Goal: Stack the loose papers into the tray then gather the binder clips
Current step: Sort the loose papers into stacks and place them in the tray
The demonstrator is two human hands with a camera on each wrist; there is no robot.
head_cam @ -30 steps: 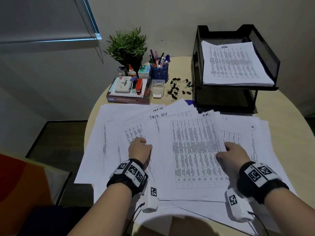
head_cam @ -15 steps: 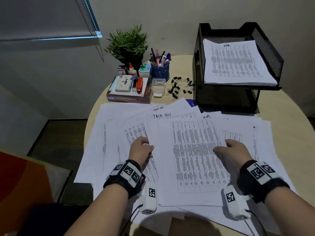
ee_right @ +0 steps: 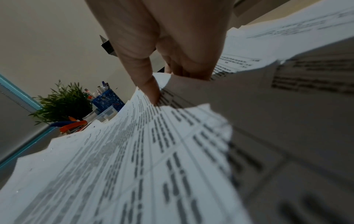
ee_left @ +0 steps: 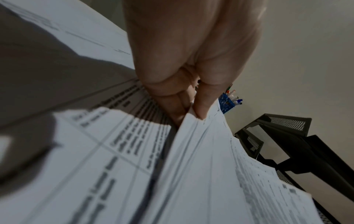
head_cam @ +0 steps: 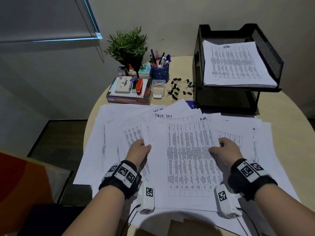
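Note:
Many loose printed papers (head_cam: 185, 159) lie fanned across the round table. My left hand (head_cam: 144, 148) pinches the left edge of a small stack of these sheets (ee_left: 201, 151), thumb on top and fingers below. My right hand (head_cam: 219, 147) pinches the stack's right edge (ee_right: 153, 136) the same way. The stack is slightly raised off the sheets below. A black mesh two-tier tray (head_cam: 265, 43) stands at the back right with a pile of papers (head_cam: 237, 65) in its upper tier. Several black binder clips (head_cam: 179, 89) lie scattered left of the tray.
At the back left stand a potted plant (head_cam: 127, 46), a blue pen cup (head_cam: 160, 70), a glue bottle (head_cam: 131, 72) and a small clear box (head_cam: 158, 88). A book (head_cam: 129, 97) carries a stamp pad and an orange stapler (head_cam: 139, 86). Bare tabletop (head_cam: 289, 113) shows right of the tray.
Both hands have closed onto the side edges of the top sheets and moved slightly inward and forward. The sheets between them have lifted a little.

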